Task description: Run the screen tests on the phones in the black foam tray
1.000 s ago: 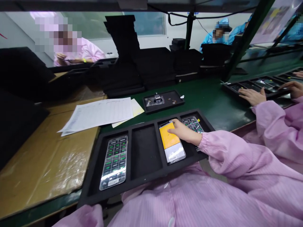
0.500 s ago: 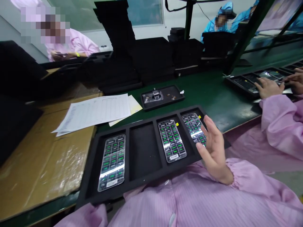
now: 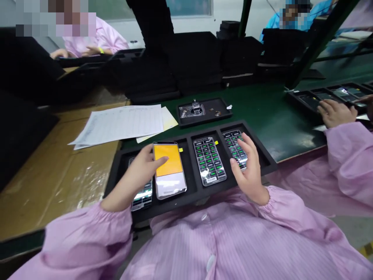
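My left hand point(image 3: 142, 167) grips a slim phone with a yellow-and-white lit screen point(image 3: 170, 179), thumb laid across its front, fingers mostly hidden at its left edge. That phone is over the second compartment from the left of a long black four-compartment tray point(image 3: 264, 161); I cannot tell whether it touches the bottom. My right hand point(image 3: 249, 169) is spread, thumb and fingers apart, over a dark glossy phone with a green-lettered grid point(image 3: 231, 140) in the rightmost compartment, and I cannot tell whether my fingertips touch it. A matching grid-screened phone point(image 3: 210, 161) lies in the third compartment, and another dark phone point(image 3: 143, 196) sits leftmost, partly behind my left hand. Beyond the tray, white printed sheets point(image 3: 125, 126) lie near a small black tray of little parts point(image 3: 204, 121)
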A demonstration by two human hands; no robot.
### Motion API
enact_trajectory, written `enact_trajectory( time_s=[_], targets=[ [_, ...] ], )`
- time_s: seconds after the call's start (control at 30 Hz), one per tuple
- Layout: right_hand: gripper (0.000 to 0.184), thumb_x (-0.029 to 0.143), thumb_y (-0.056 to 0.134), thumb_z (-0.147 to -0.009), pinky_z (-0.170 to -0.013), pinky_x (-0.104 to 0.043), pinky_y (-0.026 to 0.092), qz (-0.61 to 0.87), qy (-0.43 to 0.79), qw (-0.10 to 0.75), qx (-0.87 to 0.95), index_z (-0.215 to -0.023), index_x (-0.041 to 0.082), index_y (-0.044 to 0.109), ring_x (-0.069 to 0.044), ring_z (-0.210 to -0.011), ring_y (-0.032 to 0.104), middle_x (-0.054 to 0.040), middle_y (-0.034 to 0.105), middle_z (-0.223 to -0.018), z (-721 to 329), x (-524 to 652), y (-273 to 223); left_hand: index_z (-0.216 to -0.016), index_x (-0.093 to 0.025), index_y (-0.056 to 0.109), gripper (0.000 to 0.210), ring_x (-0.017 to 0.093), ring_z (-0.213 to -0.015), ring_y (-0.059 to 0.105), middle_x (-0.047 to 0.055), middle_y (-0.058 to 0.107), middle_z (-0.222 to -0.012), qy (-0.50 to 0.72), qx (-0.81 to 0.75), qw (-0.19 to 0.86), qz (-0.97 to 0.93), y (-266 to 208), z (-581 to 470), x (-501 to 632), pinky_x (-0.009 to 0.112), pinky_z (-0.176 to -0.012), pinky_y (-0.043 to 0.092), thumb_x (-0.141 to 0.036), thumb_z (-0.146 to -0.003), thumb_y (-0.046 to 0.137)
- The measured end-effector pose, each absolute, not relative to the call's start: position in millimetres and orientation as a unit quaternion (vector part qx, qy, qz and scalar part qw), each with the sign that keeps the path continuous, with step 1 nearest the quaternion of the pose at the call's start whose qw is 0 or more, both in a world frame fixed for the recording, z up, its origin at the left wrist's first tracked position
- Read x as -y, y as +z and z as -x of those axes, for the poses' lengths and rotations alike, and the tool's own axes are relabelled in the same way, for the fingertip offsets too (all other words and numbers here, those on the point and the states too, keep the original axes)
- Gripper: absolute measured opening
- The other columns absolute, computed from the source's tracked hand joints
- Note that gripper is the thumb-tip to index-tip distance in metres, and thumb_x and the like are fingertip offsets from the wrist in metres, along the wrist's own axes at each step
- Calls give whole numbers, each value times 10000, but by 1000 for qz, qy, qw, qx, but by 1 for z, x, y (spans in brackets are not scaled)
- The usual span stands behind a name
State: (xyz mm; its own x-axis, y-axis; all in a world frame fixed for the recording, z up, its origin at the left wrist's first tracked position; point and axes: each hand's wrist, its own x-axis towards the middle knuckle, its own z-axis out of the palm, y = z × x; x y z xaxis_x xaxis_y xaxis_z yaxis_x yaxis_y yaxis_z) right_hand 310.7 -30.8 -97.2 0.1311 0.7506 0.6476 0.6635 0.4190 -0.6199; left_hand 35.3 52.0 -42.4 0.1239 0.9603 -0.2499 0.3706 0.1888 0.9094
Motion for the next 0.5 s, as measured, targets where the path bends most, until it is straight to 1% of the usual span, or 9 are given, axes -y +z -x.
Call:
enact_trajectory(
  time_s=[0.07, 0.1, 0.17, 0.23, 0.3, 0.33, 0.4, 0.47, 0.5],
  targets=[
    [482, 214, 451, -980, -1202, -557, 277, 524, 48, 533, 663, -1446, 284, 349, -287, -1445, 299, -80, 298, -1556, -311, 31, -97, -1246, -159, 539, 607, 325, -1010, 695, 148, 690, -1192, 254, -606, 490, -574, -43, -42, -53, 538, -912, 565, -494, -759, 675],
    [488, 207, 456, -978, -1205, -557, 272, 520, 49, 534, 665, -1448, 287, 353, -288, -1445, 298, -76, 300, -1556, -311, 31, -97, -1264, -167, 548, 601, 338, -1105, 663, 151, 650, -1284, 239, -617, 449, -601, -41, -44, -48, 547, -983, 528, -523, -786, 626],
    [488, 200, 460, -977, -1200, -562, 279, 518, 46, 530, 669, -1448, 283, 364, -290, -1442, 305, -77, 315, -1550, -310, 31, -97, -1332, -186, 537, 604, 353, -1300, 536, 139, 525, -1457, 231, -637, 296, -673, -36, -42, -28, 555, -1104, 426, -555, -854, 523],
    [479, 191, 463, -976, -1192, -564, 294, 520, 41, 526, 672, -1441, 270, 380, -290, -1437, 318, -85, 337, -1541, -310, 30, -98, -1421, -205, 476, 596, 354, -1410, 411, 119, 414, -1551, 239, -627, 122, -731, -39, -36, 0, 556, -1158, 352, -522, -917, 460],
    [492, 178, 476, -971, -1175, -555, 329, 513, 37, 530, 674, -1449, 250, 381, -289, -1422, 348, -100, 381, -1518, -310, 29, -99, -1489, -230, 401, 571, 341, -1405, 418, 118, 423, -1546, 262, -572, 0, -778, -55, -28, 25, 536, -1150, 360, -406, -949, 460],
    [511, 170, 484, -967, -1157, -544, 360, 504, 38, 533, 678, -1460, 239, 370, -283, -1396, 393, -110, 427, -1486, -310, 28, -100, -1503, -256, 385, 585, 333, -1387, 443, 108, 431, -1543, 284, -541, -63, -789, -66, -24, 34, 511, -1140, 376, -334, -935, 503],
    [497, 151, 494, -960, -1089, -507, 447, 475, 46, 527, 703, -1442, 226, 399, -268, -1293, 519, -111, 555, -1366, -309, 27, -100, -1491, -234, 425, 651, 335, -1332, 502, 123, 469, -1517, 331, -466, -178, -801, -90, -17, 43, 455, -1107, 411, -231, -863, 599],
    [395, 143, 477, -960, -1022, -478, 502, 432, 56, 478, 762, -1348, 217, 488, -251, -1188, 601, -100, 638, -1242, -307, 26, -99, -1439, -197, 505, 632, 334, -1283, 541, 143, 527, -1464, 358, -432, -220, -798, -107, -13, 43, 433, -1087, 420, -164, -818, 620],
    [345, 146, 459, -964, -1020, -484, 501, 412, 61, 436, 797, -1298, 204, 521, -253, -1190, 600, -102, 651, -1216, -305, 25, -98, -1402, -184, 546, 592, 335, -1270, 548, 151, 552, -1437, 367, -436, -212, -794, -111, -12, 42, 440, -1083, 418, -143, -814, 606]
  ],
)
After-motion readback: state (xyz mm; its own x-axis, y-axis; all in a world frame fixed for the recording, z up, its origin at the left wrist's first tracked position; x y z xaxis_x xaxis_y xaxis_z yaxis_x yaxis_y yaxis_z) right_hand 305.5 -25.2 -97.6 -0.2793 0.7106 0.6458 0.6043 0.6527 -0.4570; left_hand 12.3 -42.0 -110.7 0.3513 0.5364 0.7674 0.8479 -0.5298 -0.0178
